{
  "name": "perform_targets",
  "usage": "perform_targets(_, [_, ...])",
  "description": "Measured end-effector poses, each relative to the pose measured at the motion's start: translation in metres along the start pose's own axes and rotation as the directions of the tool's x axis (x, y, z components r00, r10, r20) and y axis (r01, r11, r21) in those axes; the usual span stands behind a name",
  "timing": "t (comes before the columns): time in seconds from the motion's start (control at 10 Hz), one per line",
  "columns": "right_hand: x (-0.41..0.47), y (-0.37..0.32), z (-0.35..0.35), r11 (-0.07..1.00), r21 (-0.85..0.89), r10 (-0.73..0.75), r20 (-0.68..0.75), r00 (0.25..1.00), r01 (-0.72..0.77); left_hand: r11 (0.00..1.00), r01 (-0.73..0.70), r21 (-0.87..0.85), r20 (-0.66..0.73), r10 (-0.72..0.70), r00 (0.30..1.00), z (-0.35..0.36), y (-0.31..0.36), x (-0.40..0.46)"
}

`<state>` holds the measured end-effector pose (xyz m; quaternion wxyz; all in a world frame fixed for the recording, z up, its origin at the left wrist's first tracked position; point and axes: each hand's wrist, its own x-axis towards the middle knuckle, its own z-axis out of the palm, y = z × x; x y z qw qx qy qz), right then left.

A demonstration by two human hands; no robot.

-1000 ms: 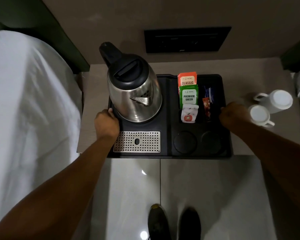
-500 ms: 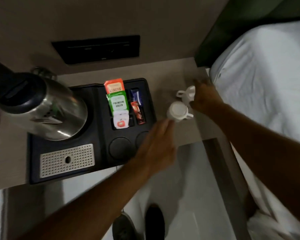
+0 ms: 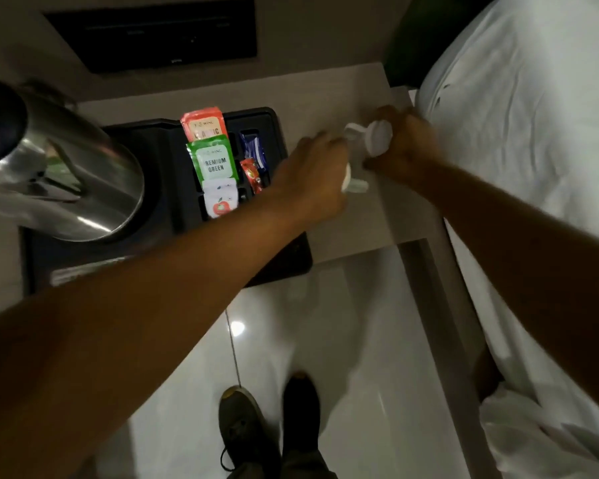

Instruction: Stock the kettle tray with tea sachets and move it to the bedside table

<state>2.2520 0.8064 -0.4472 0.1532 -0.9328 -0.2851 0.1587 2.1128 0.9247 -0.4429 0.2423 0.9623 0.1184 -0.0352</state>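
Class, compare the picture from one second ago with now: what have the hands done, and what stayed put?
Both hands left the tray's sides. The left hand closed on the nearer white cup; the right hand took the farther cup. Kettle and sachets stayed put.

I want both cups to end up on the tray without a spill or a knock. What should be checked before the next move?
1. Left hand has the nearer cup: cannot tell, the hand covers most of it.
2. Right hand has the farther cup: ok, fingers wrap it.
3. Tray sits on the bedside table: ok.
4. Tea sachets stocked upright: ok.
5. Round cup recesses free: cannot tell, the left forearm hides them.
6. Kettle clear of both hands: ok.
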Motion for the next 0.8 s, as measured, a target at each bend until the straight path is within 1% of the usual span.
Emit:
perform_targets(0.1, [-0.042,-0.032,0.007,0.99,0.099,-0.099,0.003,0.995,0.099,0.998,0.064,0.006,-0.031,-0.063,0.997,-0.021,-0.036,-0.054])
perform_targets(0.2, [-0.102,-0.087,0.045,0.98,0.16,-0.136,0.105,0.985,0.118,0.961,0.264,0.085,0.096,-0.272,0.958,-0.028,-0.079,-0.126])
perform_targets(0.3, [-0.119,-0.107,0.073,0.99,0.116,-0.096,0.169,0.981,0.077,0.953,0.289,0.093,0.162,-0.301,0.94,-0.016,-0.091,-0.142])
perform_targets(0.4, [-0.124,-0.113,0.099,0.999,0.033,-0.044,0.171,0.984,0.039,0.962,0.27,0.041,0.11,-0.273,0.956,-0.001,-0.1,-0.146])
perform_targets(0.5, [-0.123,-0.112,0.107,0.999,0.002,-0.049,0.139,0.989,0.049,0.966,0.256,0.024,0.073,-0.257,0.964,0.006,-0.105,-0.146])
perform_targets(0.7, [-0.115,-0.12,0.114,0.996,-0.07,-0.044,0.189,0.981,0.058,0.974,0.225,0.034,0.056,-0.227,0.972,0.007,-0.104,-0.145])
perform_targets(0.8, [-0.117,-0.122,0.105,0.998,-0.057,-0.024,0.277,0.961,0.041,0.97,0.237,0.05,0.106,-0.241,0.965,0.005,-0.1,-0.151])
